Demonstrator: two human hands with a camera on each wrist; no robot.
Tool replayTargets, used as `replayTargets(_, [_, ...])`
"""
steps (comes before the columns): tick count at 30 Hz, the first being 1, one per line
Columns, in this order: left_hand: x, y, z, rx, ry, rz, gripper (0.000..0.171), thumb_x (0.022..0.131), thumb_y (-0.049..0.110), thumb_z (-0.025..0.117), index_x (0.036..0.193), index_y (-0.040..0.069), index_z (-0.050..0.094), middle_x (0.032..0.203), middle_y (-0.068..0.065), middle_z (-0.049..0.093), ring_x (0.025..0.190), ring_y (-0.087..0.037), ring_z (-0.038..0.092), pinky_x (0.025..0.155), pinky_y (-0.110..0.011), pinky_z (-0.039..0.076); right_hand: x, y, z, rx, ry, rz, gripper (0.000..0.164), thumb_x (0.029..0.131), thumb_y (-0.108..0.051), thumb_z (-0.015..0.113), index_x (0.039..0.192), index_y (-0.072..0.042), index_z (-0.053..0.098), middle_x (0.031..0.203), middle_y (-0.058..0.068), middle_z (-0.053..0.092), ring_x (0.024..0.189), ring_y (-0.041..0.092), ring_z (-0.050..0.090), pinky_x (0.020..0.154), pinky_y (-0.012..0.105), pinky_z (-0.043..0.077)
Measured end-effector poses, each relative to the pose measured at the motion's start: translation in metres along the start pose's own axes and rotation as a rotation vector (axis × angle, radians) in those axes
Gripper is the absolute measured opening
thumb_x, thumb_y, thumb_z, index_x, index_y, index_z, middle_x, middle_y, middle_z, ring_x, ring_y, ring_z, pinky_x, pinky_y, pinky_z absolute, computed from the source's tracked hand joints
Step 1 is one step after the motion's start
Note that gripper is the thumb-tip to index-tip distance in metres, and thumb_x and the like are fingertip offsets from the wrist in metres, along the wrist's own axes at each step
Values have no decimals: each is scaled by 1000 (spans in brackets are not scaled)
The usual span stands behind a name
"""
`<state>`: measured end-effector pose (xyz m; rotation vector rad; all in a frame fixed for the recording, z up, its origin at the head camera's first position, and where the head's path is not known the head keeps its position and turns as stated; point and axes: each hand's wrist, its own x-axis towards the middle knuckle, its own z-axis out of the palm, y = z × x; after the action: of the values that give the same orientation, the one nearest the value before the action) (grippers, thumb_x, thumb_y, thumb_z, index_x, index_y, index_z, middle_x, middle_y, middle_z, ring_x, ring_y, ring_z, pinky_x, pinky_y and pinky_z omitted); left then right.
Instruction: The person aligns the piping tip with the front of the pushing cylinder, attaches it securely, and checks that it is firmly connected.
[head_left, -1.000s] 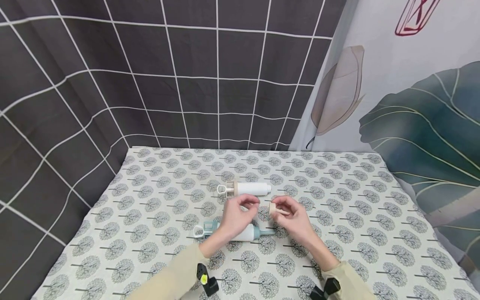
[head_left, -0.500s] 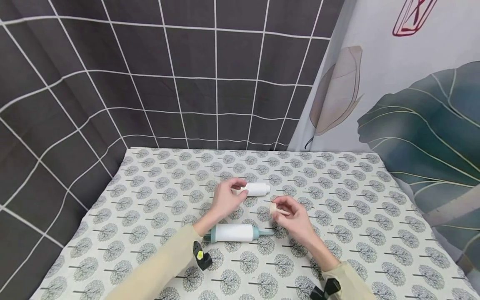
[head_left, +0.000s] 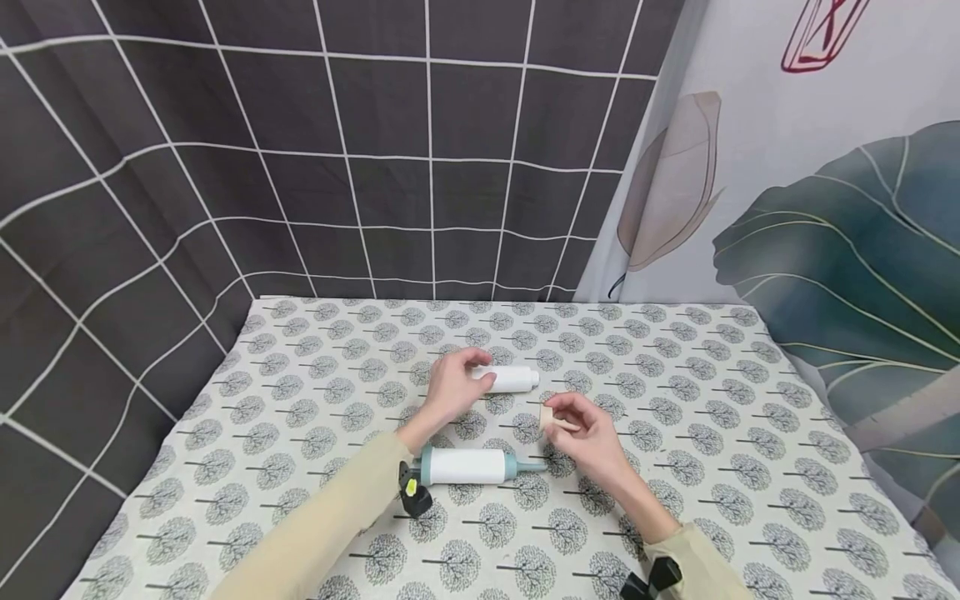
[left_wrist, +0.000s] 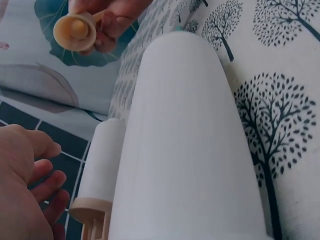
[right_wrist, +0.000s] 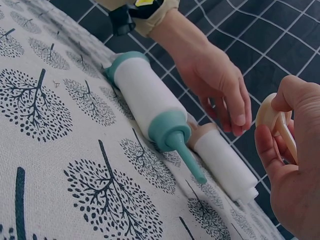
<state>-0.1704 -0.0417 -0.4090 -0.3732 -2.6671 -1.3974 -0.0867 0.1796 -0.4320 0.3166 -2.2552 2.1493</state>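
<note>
My right hand (head_left: 588, 433) pinches a beige nozzle (left_wrist: 75, 32), a short cup with a thin spout, above the table. My left hand (head_left: 452, 390) reaches over the handle end of a white syringe with a beige collar (right_wrist: 222, 162); its fingers are bent loosely and appear apart from the barrel. That syringe lies on its side, its nozzle end bare, pointing right. Nearer me lies a white syringe with teal ends and a teal spout (head_left: 468, 466); my left sleeve hides its handle in the head view.
A cloth with a tree print (head_left: 675, 500) covers the table. Behind it hangs a dark curtain with white grid lines (head_left: 390, 192). A pale leaf-patterned curtain (head_left: 810, 250) hangs on the right. Black cameras (head_left: 414, 490) are strapped at both wrists.
My left hand has moved away from near the beige nozzle, leftward and farther back, to the handle end of the beige-collared syringe. The right hand stays put, still pinching the nozzle.
</note>
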Motion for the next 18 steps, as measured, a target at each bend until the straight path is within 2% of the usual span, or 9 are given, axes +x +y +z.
replayTargets(10, [7, -7, 2, 62, -24, -35, 33, 80, 12, 81, 111, 11, 73, 111, -4, 72, 103, -25, 62, 98, -44, 40, 0, 0, 0, 1, 5, 14, 34, 80, 13, 62, 113, 12, 55, 97, 20, 62, 82, 39, 66, 79, 28, 56])
replayTargets(18, [11, -12, 2, 174, -63, 2, 39, 79, 17, 83, 117, 12, 72, 113, -3, 71, 101, -24, 59, 99, -43, 36, 0, -1, 0, -6, 7, 7, 34, 80, 13, 63, 113, 13, 55, 96, 20, 62, 81, 36, 66, 79, 28, 57])
